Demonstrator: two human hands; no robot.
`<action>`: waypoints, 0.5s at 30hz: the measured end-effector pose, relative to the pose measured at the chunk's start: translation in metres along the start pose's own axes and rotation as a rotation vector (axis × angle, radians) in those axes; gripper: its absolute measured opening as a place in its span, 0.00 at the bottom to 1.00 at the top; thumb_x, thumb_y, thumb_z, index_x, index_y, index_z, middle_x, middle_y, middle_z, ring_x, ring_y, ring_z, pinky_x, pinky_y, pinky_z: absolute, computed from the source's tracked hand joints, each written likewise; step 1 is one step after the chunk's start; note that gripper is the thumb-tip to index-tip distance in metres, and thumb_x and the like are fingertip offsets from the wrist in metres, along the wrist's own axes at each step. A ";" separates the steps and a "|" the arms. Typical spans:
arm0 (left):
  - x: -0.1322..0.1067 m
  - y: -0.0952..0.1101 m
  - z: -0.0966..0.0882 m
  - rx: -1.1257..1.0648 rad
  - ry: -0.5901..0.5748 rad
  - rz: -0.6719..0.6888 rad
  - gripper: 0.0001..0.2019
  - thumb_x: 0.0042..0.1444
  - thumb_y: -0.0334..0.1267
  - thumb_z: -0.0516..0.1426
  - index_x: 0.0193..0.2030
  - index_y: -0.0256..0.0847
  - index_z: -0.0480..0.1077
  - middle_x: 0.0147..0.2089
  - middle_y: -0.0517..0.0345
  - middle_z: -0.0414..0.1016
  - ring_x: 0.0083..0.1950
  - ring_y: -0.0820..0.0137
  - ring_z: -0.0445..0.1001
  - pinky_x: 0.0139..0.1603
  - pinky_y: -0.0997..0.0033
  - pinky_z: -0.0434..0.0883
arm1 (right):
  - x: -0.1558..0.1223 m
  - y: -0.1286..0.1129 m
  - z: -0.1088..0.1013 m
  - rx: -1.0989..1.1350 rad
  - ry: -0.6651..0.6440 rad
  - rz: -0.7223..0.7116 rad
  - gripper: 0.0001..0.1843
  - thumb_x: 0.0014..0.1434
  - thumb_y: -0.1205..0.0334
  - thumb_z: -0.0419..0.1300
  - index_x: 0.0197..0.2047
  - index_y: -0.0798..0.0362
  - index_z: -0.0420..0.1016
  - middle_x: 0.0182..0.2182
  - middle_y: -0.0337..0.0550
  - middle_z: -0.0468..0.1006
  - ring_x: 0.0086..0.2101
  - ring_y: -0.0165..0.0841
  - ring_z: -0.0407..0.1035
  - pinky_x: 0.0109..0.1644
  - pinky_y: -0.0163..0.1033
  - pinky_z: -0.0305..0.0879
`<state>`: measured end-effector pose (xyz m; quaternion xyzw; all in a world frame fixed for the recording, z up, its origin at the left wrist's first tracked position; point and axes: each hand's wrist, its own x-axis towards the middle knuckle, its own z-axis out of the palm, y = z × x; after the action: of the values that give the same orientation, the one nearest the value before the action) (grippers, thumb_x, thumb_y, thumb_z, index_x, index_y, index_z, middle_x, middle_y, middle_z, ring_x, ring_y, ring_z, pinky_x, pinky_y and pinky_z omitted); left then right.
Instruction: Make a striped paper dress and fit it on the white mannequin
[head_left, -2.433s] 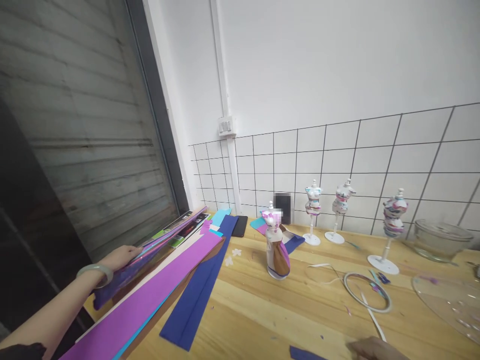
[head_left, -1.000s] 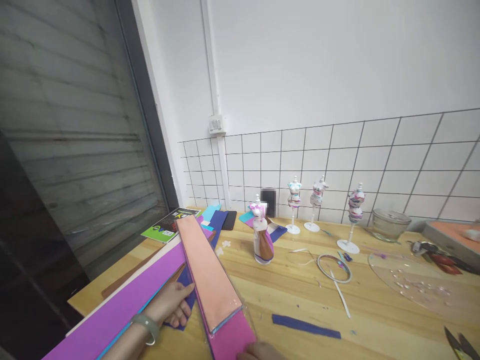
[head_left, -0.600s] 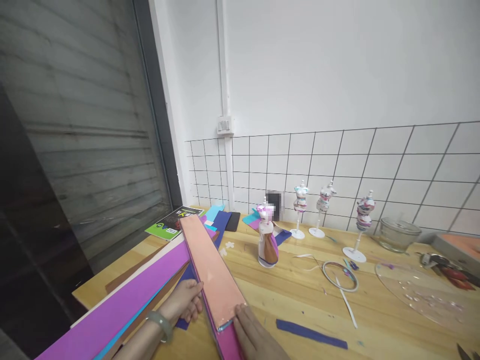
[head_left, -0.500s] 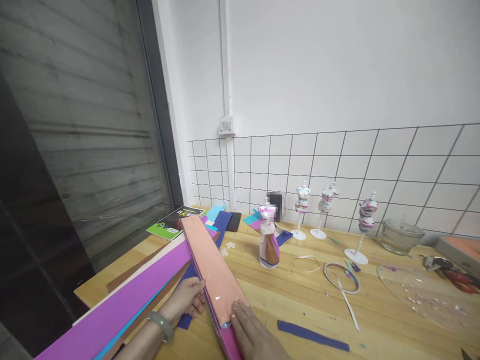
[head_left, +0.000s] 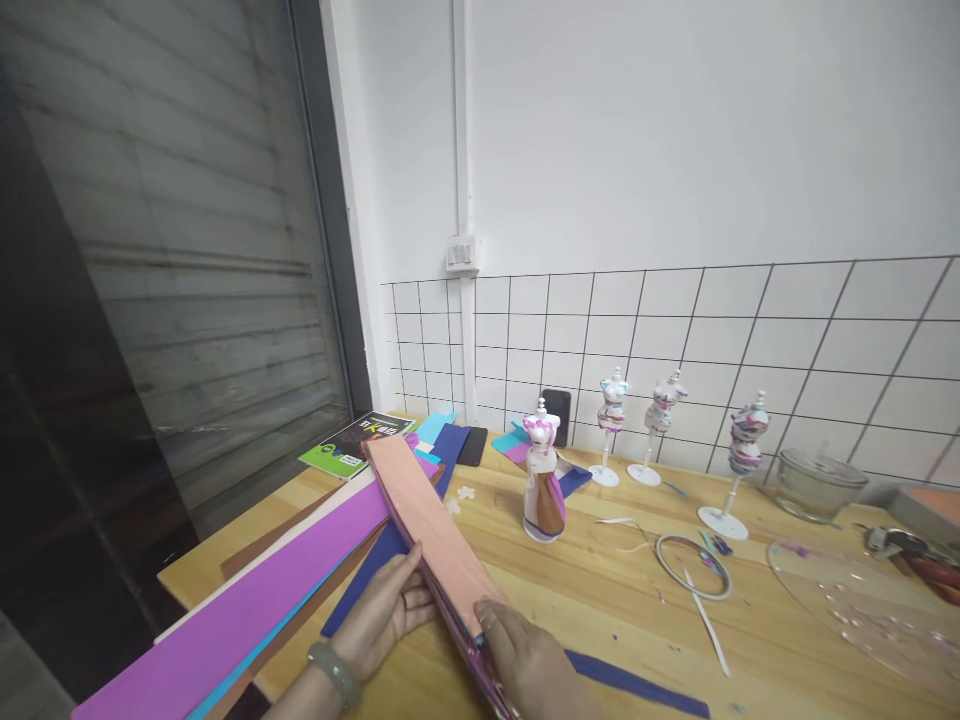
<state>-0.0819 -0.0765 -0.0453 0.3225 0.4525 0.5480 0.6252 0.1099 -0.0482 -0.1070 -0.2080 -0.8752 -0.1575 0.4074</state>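
A long clear-wrapped pack of paper sheets, peach on top [head_left: 427,520], lies slanted on the wooden table [head_left: 615,610]. My left hand [head_left: 386,615], with a pale green bangle at the wrist, grips the pack's left edge with curled fingers. My right hand [head_left: 529,660] is closed on the pack's near end, at the pink part under the wrap. A small dress-form figure in brown, purple and pink paper [head_left: 542,485] stands beyond the pack.
Long purple, blue and brown sheets [head_left: 247,610] hang over the table's left edge. Three white mini mannequins [head_left: 656,420], a glass bowl [head_left: 814,485], a clear round plate [head_left: 870,610], a ribbon ring [head_left: 694,565], a blue strip [head_left: 637,690], a green booklet [head_left: 356,445] and a phone [head_left: 555,412] are around.
My left hand pulled the wrapped pack from the stack by the window onto the table. Both hands have since closed on its near end and drawn it toward me.
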 end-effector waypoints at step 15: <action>0.028 -0.010 0.042 -0.485 0.195 -0.027 0.24 0.46 0.61 0.56 0.36 0.40 0.67 0.25 0.54 0.76 0.35 0.57 0.77 0.38 0.58 0.73 | -0.010 -0.001 -0.055 0.356 -0.127 0.214 0.16 0.62 0.67 0.47 0.52 0.50 0.63 0.35 0.44 0.81 0.34 0.34 0.77 0.37 0.31 0.71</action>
<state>-0.0399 -0.0474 -0.0444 0.1028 0.3702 0.6605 0.6451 0.1509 -0.0760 -0.0804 -0.2341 -0.8861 0.0571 0.3961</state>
